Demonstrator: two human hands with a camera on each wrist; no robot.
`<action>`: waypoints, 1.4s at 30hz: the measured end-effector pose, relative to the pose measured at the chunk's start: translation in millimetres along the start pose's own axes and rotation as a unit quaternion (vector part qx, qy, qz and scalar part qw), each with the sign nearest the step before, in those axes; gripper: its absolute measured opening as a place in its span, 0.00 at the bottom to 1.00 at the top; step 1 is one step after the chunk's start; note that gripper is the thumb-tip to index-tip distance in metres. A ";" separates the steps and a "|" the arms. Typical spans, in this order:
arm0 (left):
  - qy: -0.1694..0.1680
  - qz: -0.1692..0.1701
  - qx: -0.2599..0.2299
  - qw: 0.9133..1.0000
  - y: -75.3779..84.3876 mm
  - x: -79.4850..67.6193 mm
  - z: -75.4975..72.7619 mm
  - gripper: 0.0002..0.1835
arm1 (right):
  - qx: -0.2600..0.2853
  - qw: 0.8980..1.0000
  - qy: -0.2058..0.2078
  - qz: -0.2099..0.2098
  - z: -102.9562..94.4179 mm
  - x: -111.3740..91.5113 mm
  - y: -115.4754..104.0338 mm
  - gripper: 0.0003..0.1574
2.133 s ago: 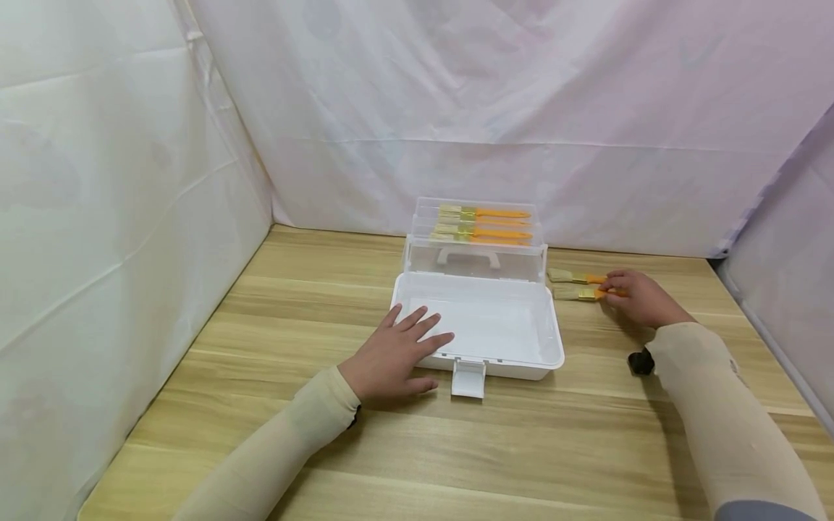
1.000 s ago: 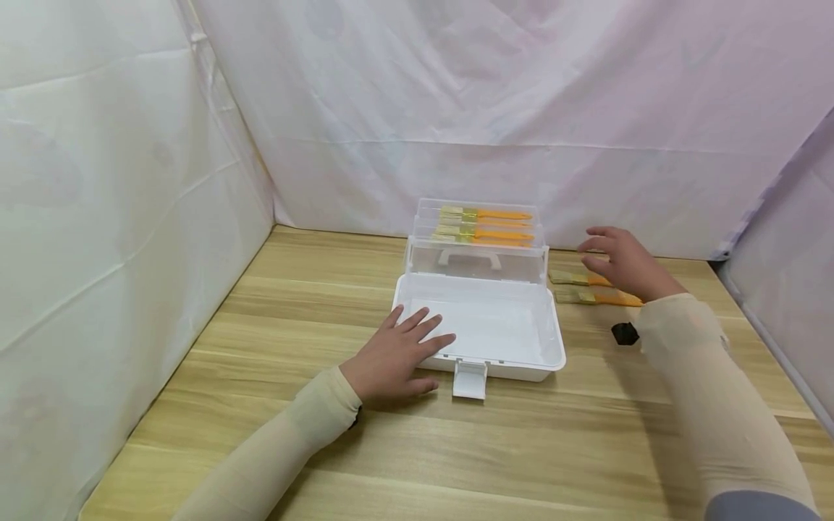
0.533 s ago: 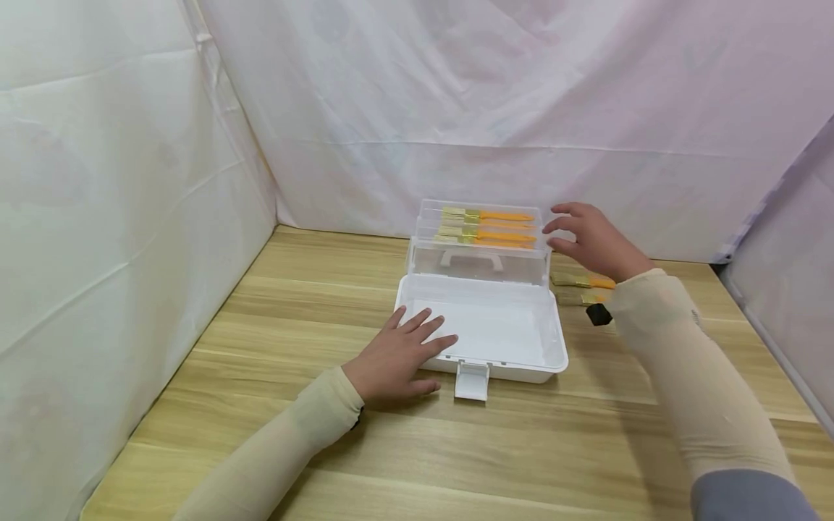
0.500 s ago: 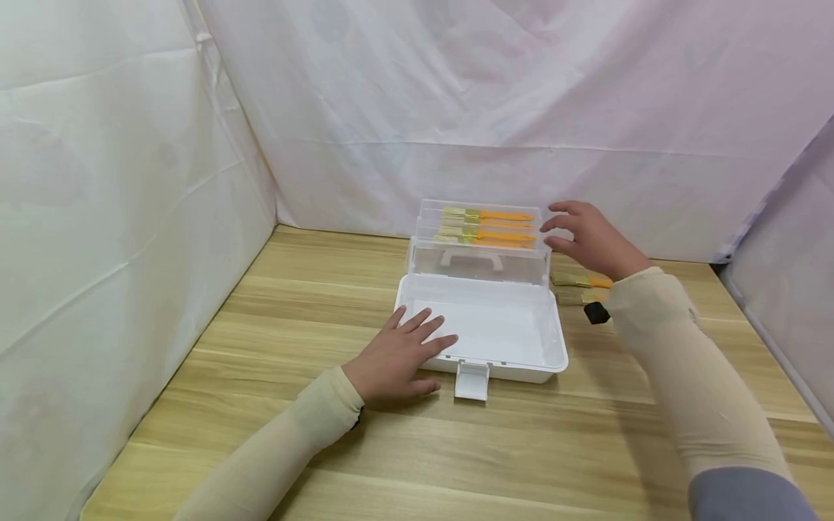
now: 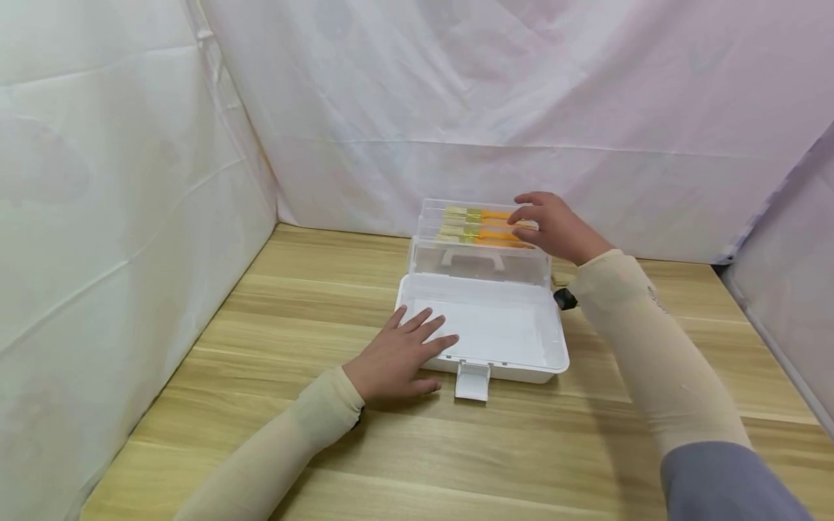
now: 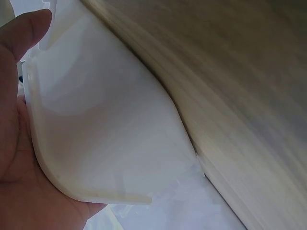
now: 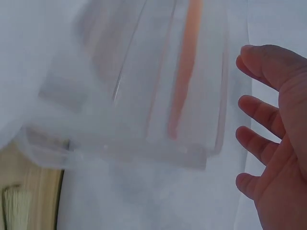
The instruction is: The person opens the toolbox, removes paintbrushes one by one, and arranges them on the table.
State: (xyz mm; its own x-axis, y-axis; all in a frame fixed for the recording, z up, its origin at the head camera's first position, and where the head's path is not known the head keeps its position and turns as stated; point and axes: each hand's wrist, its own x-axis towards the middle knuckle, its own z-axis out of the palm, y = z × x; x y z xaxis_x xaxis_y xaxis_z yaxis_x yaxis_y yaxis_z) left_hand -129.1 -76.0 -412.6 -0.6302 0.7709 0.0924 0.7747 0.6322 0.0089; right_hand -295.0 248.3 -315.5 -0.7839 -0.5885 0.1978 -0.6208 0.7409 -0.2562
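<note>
A white plastic storage box (image 5: 556,362) stands with its lid raised and its clear upper trays (image 5: 426,230) folded out at the back. Several paintbrushes (image 5: 498,234) with orange handles and pale bristles lie in those trays. My left hand (image 5: 394,358) rests with spread fingers over the box's front left corner; in the left wrist view its palm meets the rim beside the white wall (image 6: 110,105). My right hand (image 5: 554,228) hovers over the handle ends, fingers slightly bent and apart, holding nothing. In the right wrist view, an orange handle (image 7: 184,72) shows through the clear plastic beside the fingers.
The white front latch (image 5: 472,382) hangs down toward the wooden table (image 5: 313,289). Bristles of a paintbrush (image 5: 562,278) show right of the box; the right forearm hides the rest there. White cloth (image 5: 391,87) encloses the back and sides.
My right hand has let go of the two paintbrushes on the table at the right, risen, and moved left over the trays. My left hand has stayed on the box.
</note>
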 end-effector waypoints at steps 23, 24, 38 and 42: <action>-0.008 -0.002 -0.001 1.000 1.4 0.4 0.8 0.39 | 0.076 0.990 -0.086 0.075 23.9 32.2 -1.7 0.16; -0.005 -0.001 0.000 1.000 1.6 0.4 0.7 0.39 | 0.075 0.991 -0.087 0.074 24.9 32.0 -1.5 0.15; -0.006 -0.008 -0.005 1.000 1.4 -0.1 0.1 0.39 | 0.065 0.989 -0.098 0.087 28.0 35.9 -2.8 0.14; -0.006 -0.009 -0.007 1.000 0.5 0.5 0.4 0.39 | 0.069 0.989 -0.095 0.087 29.4 38.2 -1.4 0.13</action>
State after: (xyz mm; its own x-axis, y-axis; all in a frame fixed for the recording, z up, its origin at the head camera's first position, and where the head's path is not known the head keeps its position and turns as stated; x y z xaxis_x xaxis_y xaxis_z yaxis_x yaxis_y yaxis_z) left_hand -129.0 -75.2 -413.0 -0.6451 0.7599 0.0797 0.7634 0.6455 0.0246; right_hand -323.9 215.3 -335.4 -0.8556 -0.5162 -0.0379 -0.4603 0.7924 -0.4003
